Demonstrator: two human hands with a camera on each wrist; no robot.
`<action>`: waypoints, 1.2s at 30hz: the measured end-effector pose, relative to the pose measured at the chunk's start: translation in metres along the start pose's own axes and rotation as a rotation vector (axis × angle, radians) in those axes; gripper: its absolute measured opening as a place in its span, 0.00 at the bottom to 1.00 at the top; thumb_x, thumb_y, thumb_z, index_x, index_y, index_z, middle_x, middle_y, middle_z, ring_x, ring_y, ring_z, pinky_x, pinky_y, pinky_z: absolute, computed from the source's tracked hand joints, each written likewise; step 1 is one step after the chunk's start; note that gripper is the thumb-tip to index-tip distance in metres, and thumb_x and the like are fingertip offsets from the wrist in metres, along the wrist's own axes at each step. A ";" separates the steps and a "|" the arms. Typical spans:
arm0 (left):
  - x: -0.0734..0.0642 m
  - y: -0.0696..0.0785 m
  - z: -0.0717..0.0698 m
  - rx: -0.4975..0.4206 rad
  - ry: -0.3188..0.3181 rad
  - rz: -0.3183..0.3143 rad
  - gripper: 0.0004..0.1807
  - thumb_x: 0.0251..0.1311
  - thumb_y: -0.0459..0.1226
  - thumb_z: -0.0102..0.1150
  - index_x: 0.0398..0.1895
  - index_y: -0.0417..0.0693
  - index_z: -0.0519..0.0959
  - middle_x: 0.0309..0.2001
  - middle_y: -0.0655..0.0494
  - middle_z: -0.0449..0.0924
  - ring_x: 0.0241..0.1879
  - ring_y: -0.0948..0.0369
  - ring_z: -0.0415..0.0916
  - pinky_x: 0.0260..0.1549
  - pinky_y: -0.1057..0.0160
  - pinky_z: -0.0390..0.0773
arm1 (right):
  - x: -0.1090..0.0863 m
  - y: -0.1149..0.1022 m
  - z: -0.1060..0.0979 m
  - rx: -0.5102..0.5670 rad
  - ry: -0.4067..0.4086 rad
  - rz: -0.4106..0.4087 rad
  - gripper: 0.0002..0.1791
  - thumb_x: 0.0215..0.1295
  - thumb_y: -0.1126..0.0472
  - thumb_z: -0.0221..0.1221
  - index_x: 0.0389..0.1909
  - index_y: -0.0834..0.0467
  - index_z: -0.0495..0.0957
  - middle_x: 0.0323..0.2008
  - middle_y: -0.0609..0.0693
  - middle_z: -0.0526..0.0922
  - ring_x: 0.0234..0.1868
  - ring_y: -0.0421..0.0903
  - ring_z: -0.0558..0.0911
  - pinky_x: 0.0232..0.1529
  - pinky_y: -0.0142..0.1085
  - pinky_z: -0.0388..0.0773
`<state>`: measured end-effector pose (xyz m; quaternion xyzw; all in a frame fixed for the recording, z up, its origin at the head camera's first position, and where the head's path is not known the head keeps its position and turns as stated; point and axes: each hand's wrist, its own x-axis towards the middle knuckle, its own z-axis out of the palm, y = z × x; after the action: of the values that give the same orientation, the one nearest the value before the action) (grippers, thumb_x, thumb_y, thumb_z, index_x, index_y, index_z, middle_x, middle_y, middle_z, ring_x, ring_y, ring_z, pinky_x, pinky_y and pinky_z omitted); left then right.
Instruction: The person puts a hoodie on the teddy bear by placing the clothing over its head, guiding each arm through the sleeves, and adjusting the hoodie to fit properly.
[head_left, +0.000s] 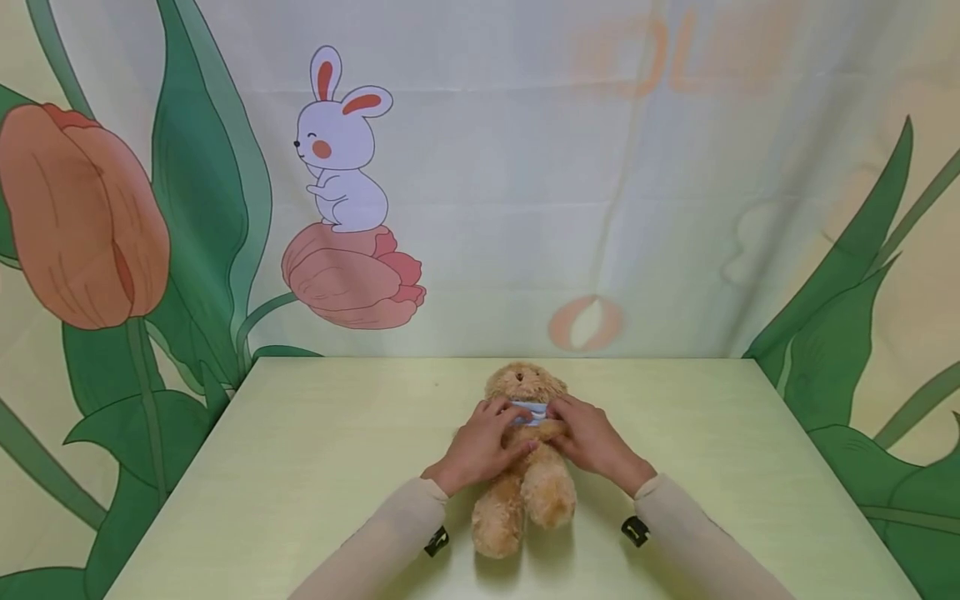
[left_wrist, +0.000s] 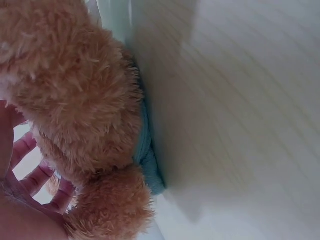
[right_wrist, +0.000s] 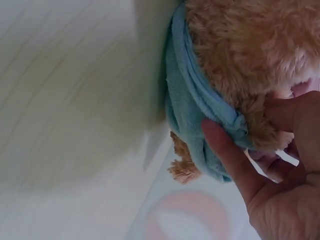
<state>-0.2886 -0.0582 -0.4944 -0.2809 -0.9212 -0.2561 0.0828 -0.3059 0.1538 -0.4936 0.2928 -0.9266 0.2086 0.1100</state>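
A tan plush teddy bear lies on its back on the table, head away from me. A light blue cloth garment goes round its upper body and shows at its chest between my hands. With curled fingertips my left hand holds the cloth at the chest, its thumb across the belly. On the other side my right hand grips the cloth edge beside the bear's arm. In the right wrist view its index finger presses the garment from outside. The left wrist view shows the garment under the bear's back.
The pale yellow-green table reaches back to a printed curtain with tulips and a white rabbit. Black wrist straps hang below both sleeves.
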 end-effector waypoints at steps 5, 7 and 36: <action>0.000 0.001 0.001 0.000 0.011 -0.005 0.19 0.66 0.52 0.58 0.55 0.54 0.77 0.52 0.53 0.73 0.55 0.50 0.70 0.47 0.50 0.79 | 0.000 -0.005 0.003 -0.057 0.043 -0.002 0.13 0.59 0.66 0.66 0.32 0.52 0.70 0.31 0.45 0.75 0.29 0.43 0.77 0.31 0.40 0.73; 0.000 0.001 0.002 0.006 0.013 -0.004 0.19 0.67 0.51 0.57 0.54 0.54 0.77 0.51 0.54 0.73 0.55 0.50 0.70 0.47 0.51 0.79 | -0.001 -0.006 0.005 -0.091 0.049 0.002 0.14 0.59 0.68 0.66 0.31 0.54 0.69 0.30 0.46 0.75 0.26 0.42 0.74 0.28 0.36 0.70; 0.005 0.004 0.013 0.011 0.084 0.085 0.18 0.66 0.49 0.59 0.54 0.53 0.78 0.54 0.51 0.71 0.58 0.52 0.67 0.54 0.49 0.72 | -0.006 -0.011 0.004 -0.296 0.071 0.061 0.17 0.57 0.61 0.69 0.26 0.51 0.68 0.22 0.43 0.72 0.17 0.40 0.67 0.18 0.32 0.59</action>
<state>-0.2909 -0.0462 -0.5028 -0.3082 -0.9055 -0.2591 0.1336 -0.2952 0.1469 -0.4956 0.2377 -0.9512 0.0830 0.1782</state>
